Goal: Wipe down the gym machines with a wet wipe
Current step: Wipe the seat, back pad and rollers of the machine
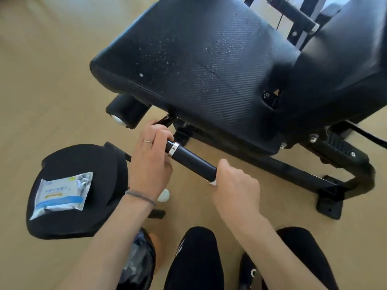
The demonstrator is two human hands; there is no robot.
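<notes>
A black handle bar [191,159] with a silver ring sticks out below the machine's black seat pad [199,65], which is speckled with droplets. My left hand [151,162] grips the bar's upper end, near the ring. My right hand [235,191] is wrapped around the bar's lower end with a white wet wipe [212,183] inside the fist; only a small corner of the wipe shows. A blue and white pack of wet wipes [62,193] lies on a round black pad [77,191] at the left.
The machine's black steel frame and foot [330,197] run along the beige floor at the right. A black roller pad [127,110] with a white end cap sits under the seat. My knees in black [196,260] are at the bottom, a bag beside them.
</notes>
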